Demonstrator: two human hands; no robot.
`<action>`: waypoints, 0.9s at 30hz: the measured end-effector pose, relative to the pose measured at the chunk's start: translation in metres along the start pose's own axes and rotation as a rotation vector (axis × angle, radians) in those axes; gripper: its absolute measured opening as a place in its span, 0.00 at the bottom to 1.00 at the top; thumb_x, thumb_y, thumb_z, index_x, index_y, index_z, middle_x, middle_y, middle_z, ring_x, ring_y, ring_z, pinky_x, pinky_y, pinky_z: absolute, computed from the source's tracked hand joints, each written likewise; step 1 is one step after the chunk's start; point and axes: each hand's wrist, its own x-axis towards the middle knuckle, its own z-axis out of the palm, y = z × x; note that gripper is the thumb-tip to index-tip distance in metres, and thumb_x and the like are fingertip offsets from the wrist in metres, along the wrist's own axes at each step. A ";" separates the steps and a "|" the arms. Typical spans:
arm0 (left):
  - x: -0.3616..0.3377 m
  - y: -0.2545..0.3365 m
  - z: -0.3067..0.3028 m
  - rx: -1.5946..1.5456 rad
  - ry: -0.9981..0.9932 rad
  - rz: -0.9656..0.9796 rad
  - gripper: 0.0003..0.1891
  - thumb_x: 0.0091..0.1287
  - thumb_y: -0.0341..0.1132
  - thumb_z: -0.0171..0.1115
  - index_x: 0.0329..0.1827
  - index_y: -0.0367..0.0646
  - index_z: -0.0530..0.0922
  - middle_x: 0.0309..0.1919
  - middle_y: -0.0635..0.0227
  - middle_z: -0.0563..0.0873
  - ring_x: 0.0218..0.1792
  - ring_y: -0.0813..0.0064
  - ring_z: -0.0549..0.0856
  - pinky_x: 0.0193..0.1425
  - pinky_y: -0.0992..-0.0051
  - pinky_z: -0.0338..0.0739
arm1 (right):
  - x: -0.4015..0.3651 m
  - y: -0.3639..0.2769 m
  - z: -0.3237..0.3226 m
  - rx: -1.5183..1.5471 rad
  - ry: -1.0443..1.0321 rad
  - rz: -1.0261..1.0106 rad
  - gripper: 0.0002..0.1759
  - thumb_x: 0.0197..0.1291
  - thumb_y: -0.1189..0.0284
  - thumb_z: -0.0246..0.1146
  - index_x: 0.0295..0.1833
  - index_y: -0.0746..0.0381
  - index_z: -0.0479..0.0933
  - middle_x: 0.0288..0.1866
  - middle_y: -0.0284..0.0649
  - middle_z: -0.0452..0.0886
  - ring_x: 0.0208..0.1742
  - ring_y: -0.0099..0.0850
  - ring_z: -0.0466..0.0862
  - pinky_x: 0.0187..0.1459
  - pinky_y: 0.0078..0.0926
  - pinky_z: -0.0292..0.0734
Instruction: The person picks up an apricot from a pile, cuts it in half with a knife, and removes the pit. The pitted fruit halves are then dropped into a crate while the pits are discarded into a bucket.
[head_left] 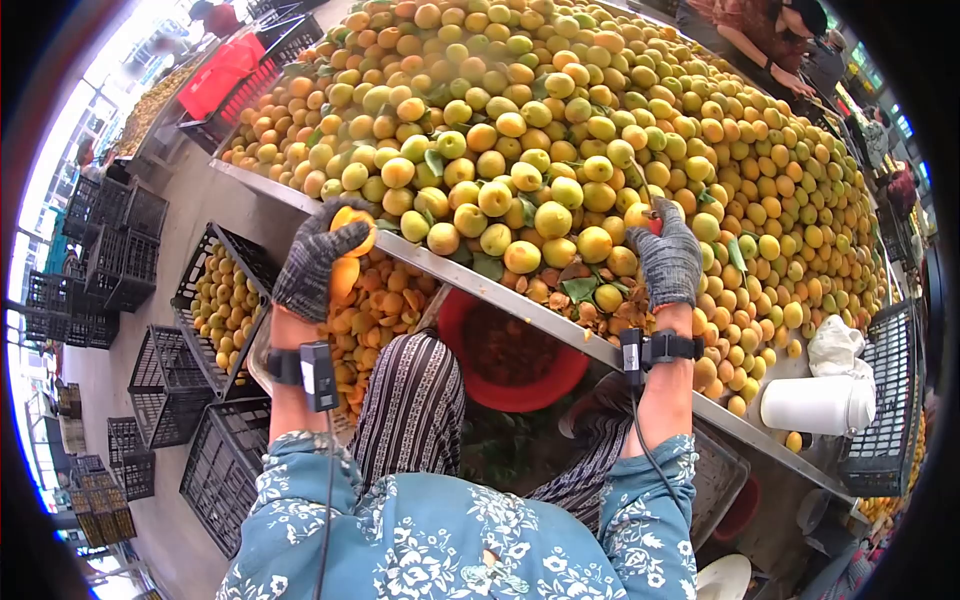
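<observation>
Blue floral shirt (480,540) worn nearest camera. Orange fruit pieces (344,274) gripped by curled fingers of left hand (312,258), above cut fruit (388,292); yellow-orange fruit (638,214) pinched by right hand (667,262) against fruit heap (553,218).

Bright orange and split open, the cut fruit (351,222) sits in the left hand (318,258) above the surface's near edge (418,262), while a rounded yellow-orange fruit (637,215) lies at the right hand's (668,258) fingertips, against the heaped whole fruit (560,190).
</observation>
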 end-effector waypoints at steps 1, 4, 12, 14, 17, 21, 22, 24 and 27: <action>-0.001 -0.005 -0.014 0.144 0.070 -0.020 0.24 0.59 0.33 0.71 0.58 0.39 0.76 0.46 0.65 0.81 0.48 0.76 0.79 0.56 0.77 0.75 | 0.003 0.003 0.006 0.004 -0.007 -0.005 0.30 0.49 0.67 0.70 0.60 0.59 0.75 0.49 0.48 0.84 0.50 0.46 0.84 0.52 0.37 0.77; -0.008 -0.002 -0.017 0.146 0.220 0.054 0.26 0.59 0.28 0.71 0.62 0.39 0.75 0.49 0.63 0.81 0.50 0.76 0.79 0.58 0.75 0.75 | 0.011 0.011 0.015 -0.020 -0.009 -0.053 0.27 0.51 0.65 0.70 0.59 0.57 0.77 0.45 0.48 0.85 0.47 0.43 0.85 0.51 0.37 0.78; 0.012 0.021 0.123 0.072 -0.224 0.448 0.33 0.48 0.27 0.77 0.61 0.42 0.75 0.57 0.68 0.81 0.57 0.72 0.79 0.61 0.72 0.75 | -0.021 -0.030 -0.004 1.473 -0.332 0.310 0.15 0.59 0.62 0.68 0.47 0.57 0.77 0.29 0.34 0.81 0.11 0.19 0.68 0.12 0.15 0.62; 0.020 0.014 0.175 0.095 -0.252 0.643 0.34 0.46 0.29 0.79 0.61 0.44 0.76 0.55 0.68 0.82 0.55 0.71 0.81 0.61 0.69 0.75 | -0.028 -0.031 -0.002 1.571 -0.484 0.355 0.13 0.61 0.61 0.67 0.46 0.54 0.76 0.32 0.32 0.81 0.14 0.19 0.72 0.15 0.15 0.67; 0.035 0.001 0.220 0.132 -0.186 0.712 0.36 0.43 0.32 0.80 0.59 0.44 0.76 0.51 0.65 0.83 0.53 0.66 0.82 0.59 0.68 0.76 | -0.035 -0.049 0.006 1.594 -0.262 0.492 0.11 0.61 0.61 0.67 0.46 0.52 0.77 0.33 0.28 0.80 0.19 0.17 0.74 0.17 0.14 0.68; 0.044 -0.003 0.224 -0.304 -0.333 0.311 0.35 0.42 0.30 0.82 0.57 0.38 0.76 0.47 0.65 0.84 0.49 0.72 0.83 0.55 0.71 0.79 | -0.037 -0.035 -0.009 1.429 -0.385 0.433 0.13 0.63 0.57 0.65 0.45 0.53 0.79 0.32 0.26 0.80 0.21 0.17 0.75 0.18 0.11 0.64; 0.040 -0.004 0.219 -0.477 -0.390 0.214 0.29 0.50 0.23 0.74 0.58 0.39 0.76 0.49 0.71 0.83 0.51 0.79 0.80 0.57 0.76 0.77 | -0.037 -0.024 -0.003 0.913 -0.204 -0.064 0.16 0.62 0.56 0.65 0.47 0.56 0.79 0.31 0.29 0.80 0.16 0.17 0.72 0.16 0.12 0.63; 0.044 -0.003 0.208 -0.491 -0.389 0.204 0.29 0.52 0.25 0.72 0.60 0.38 0.76 0.50 0.69 0.83 0.52 0.78 0.80 0.59 0.76 0.76 | -0.034 -0.025 -0.017 0.903 -0.252 0.054 0.18 0.62 0.56 0.65 0.48 0.58 0.79 0.29 0.30 0.80 0.14 0.17 0.70 0.15 0.13 0.63; 0.045 0.004 0.197 -0.368 -0.369 0.268 0.30 0.52 0.26 0.72 0.62 0.37 0.76 0.52 0.68 0.83 0.54 0.77 0.79 0.62 0.75 0.74 | -0.031 -0.034 -0.028 0.784 -0.321 0.204 0.13 0.61 0.64 0.64 0.44 0.63 0.80 0.31 0.32 0.79 0.31 0.20 0.78 0.34 0.19 0.73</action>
